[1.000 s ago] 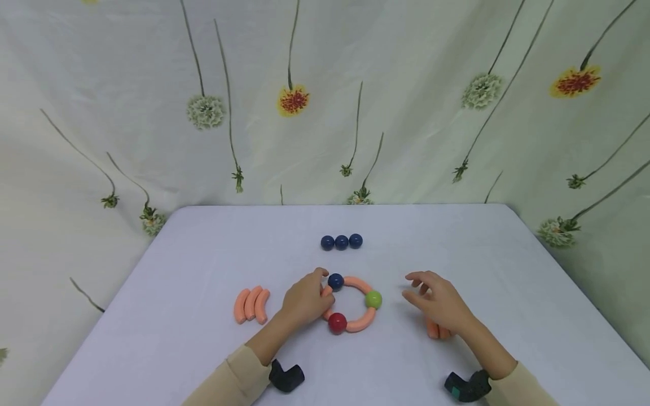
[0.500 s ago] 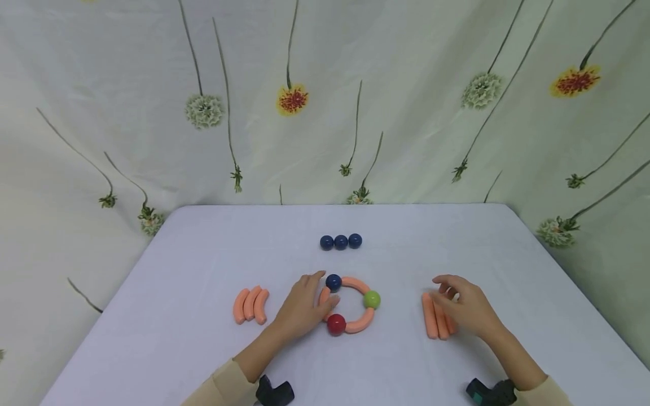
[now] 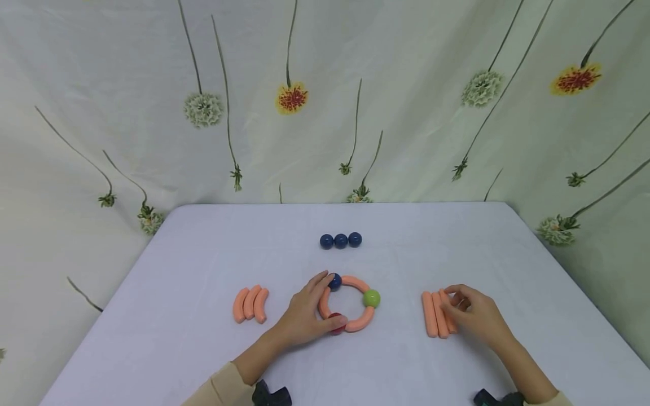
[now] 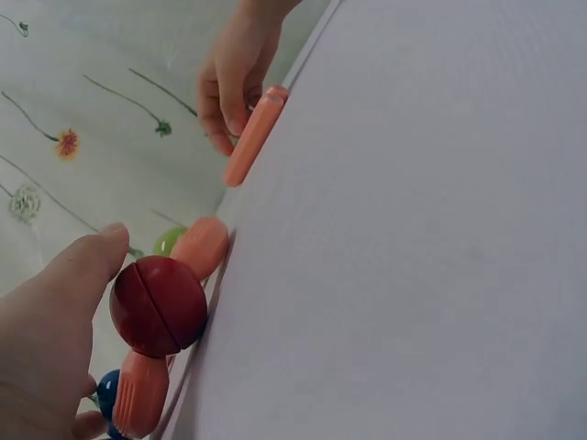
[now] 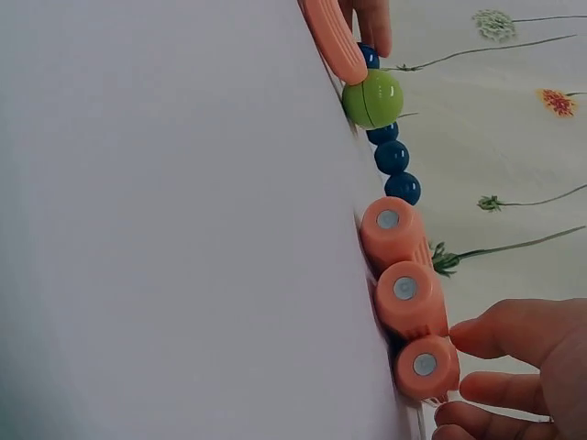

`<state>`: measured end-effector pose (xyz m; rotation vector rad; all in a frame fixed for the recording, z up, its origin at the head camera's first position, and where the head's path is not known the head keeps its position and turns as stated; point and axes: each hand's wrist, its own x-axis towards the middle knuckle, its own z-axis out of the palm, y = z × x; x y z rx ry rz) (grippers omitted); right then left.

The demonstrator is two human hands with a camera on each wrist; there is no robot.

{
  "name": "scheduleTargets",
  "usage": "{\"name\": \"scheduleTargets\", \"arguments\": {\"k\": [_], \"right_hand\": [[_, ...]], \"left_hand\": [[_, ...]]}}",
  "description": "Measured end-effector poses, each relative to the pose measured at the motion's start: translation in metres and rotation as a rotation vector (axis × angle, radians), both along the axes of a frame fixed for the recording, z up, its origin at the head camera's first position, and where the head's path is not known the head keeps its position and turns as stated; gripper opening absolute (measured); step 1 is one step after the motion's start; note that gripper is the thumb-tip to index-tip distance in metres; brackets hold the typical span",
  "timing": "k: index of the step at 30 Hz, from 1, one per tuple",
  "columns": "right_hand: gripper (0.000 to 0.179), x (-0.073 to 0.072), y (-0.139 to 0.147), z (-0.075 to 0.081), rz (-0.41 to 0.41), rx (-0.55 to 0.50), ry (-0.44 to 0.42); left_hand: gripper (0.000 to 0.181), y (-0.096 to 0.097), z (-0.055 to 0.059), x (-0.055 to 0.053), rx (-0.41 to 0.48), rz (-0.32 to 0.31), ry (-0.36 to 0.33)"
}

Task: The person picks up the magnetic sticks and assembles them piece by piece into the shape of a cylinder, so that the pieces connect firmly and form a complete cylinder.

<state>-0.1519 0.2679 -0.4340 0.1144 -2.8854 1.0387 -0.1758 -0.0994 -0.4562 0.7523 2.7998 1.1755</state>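
A ring of curved orange rods (image 3: 362, 322) and balls lies mid-table: a blue ball (image 3: 334, 281), a green ball (image 3: 372, 298) and a red ball (image 4: 158, 305). My left hand (image 3: 304, 316) spans its left side, thumb at the red ball and outstretched fingertips at the blue one. To the right, three straight orange rods (image 3: 429, 314) lie side by side, with round grey discs in their ends in the right wrist view. The rightmost straight rod (image 5: 426, 367) sits between the thumb and curled fingers of my right hand (image 3: 474, 313), which pinch it where it lies.
Three blue balls (image 3: 341, 241) stand in a row behind the ring. Three curved orange rods (image 3: 250, 304) lie left of my left hand. The white table (image 3: 203, 248) ends in front of a flower-printed cloth (image 3: 421, 124).
My right hand has moved right and down from open air to the straight rods. My left hand has spread, its thumb shifting to the red ball and its fingers to the blue ball.
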Motion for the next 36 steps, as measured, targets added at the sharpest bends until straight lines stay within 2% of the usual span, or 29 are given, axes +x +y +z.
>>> {"name": "scheduleTargets", "arguments": {"k": [3, 8, 13, 28, 36], "right_hand": [[0.034, 0.000, 0.000, -0.002, -0.004, 0.001, -0.007], [0.033, 0.000, 0.002, -0.004, -0.022, 0.019, 0.006], [0.036, 0.000, 0.003, -0.005, -0.038, 0.027, 0.000], [0.043, -0.005, 0.001, -0.002, -0.036, 0.063, -0.083], [0.046, -0.007, 0.003, 0.005, -0.043, 0.070, -0.083]], "left_hand": [[0.083, -0.002, -0.003, -0.001, 0.012, 0.010, 0.004], [0.064, -0.004, -0.006, -0.003, 0.079, 0.064, -0.005], [0.056, -0.003, -0.006, -0.003, 0.083, 0.092, -0.008], [0.052, -0.002, -0.008, -0.001, 0.114, 0.124, -0.009], [0.051, -0.002, -0.009, -0.002, 0.112, 0.140, 0.005]]}}
